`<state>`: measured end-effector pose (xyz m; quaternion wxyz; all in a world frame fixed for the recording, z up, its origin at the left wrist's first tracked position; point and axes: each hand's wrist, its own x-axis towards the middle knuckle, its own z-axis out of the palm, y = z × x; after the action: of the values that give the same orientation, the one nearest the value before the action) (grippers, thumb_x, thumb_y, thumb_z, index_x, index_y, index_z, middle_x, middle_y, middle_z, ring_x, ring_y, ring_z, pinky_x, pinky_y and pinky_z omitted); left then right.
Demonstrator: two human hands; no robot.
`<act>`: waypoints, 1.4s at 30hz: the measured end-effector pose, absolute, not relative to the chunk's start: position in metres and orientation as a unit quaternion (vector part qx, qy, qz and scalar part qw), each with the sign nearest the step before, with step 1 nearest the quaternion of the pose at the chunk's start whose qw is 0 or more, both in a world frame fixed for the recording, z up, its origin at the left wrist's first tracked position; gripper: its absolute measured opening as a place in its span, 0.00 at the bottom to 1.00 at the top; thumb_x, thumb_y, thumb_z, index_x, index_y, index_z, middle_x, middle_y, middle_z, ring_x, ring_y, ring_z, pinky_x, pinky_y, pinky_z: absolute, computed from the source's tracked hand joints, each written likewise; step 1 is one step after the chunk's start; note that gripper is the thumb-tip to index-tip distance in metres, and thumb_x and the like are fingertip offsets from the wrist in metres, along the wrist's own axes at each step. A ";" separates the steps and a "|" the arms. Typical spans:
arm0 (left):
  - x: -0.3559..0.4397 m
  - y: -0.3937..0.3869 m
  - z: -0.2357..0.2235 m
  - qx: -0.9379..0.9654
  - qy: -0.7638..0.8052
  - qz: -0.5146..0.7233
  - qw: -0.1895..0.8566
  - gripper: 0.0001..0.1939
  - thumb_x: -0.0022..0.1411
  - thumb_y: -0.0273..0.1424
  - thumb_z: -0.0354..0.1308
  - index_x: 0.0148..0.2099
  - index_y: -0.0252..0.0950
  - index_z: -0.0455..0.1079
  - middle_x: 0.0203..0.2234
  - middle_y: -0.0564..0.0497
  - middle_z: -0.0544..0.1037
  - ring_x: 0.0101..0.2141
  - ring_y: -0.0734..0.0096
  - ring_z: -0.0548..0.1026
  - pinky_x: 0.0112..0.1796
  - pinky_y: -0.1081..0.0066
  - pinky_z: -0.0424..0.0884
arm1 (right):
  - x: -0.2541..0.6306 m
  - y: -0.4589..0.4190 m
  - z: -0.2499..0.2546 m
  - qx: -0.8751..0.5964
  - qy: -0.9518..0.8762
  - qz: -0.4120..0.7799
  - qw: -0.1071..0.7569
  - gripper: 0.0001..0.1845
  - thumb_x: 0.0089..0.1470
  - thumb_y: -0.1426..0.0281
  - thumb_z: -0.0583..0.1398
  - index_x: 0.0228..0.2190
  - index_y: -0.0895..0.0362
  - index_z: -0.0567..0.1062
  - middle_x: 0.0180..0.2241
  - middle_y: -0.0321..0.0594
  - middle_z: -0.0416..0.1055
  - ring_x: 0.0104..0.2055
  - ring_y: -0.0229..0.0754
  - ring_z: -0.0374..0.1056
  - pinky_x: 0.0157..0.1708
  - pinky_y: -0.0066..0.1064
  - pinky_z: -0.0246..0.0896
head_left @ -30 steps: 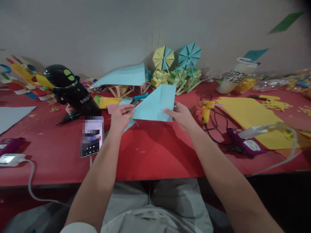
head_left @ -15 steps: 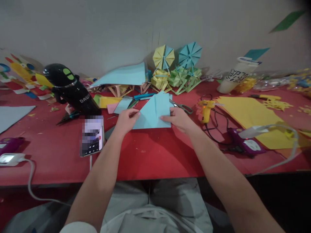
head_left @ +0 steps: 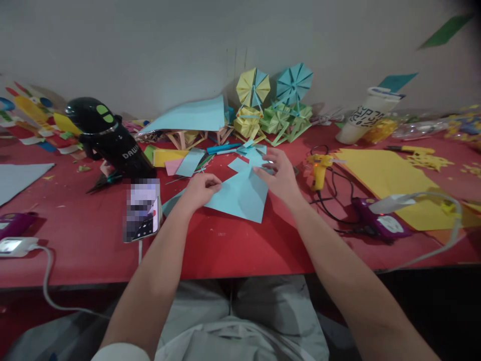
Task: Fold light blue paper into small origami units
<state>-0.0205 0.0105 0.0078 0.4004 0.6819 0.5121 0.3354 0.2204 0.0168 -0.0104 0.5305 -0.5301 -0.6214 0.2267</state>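
A folded sheet of light-blue paper [head_left: 244, 195] is in front of me, its lower right corner angled toward me. My left hand [head_left: 205, 190] pinches its left corner. At the upper right edge is my right hand [head_left: 277, 175], fingers spread, the thumb at the paper's top and the other fingers off it. Just behind lie loose light-blue paper pieces [head_left: 238, 164]. Scissors near my right hand are mostly hidden by it.
A phone [head_left: 143, 210] and a black bottle [head_left: 112, 143] stand to the left. To the right are a yellow glue gun [head_left: 319, 170] with its cable, a purple power socket [head_left: 387, 226], yellow paper sheets [head_left: 379, 175] and a tilted cup [head_left: 368, 118]. Folded paper models [head_left: 250, 123] line the wall.
The light-blue paper has turned, its lower right corner swinging down toward me. My right hand has risen slightly and spread its fingers. Blue pieces behind the sheet now show.
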 end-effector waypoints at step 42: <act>-0.008 0.008 0.006 0.751 0.495 0.328 0.290 0.03 0.50 0.29 0.57 0.27 0.36 0.71 0.22 0.54 0.75 0.26 0.74 0.70 0.31 0.72 0.65 | 0.216 0.002 0.005 -0.426 -0.809 0.145 0.379 0.10 0.59 0.68 0.57 0.30 0.56 0.77 0.33 0.43 0.77 0.36 0.44 0.72 0.37 0.34 0.62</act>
<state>-0.0081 0.0082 0.0057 0.2905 0.7506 0.4950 0.3276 0.2155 0.0023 0.0050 0.3786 -0.4256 -0.8091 0.1448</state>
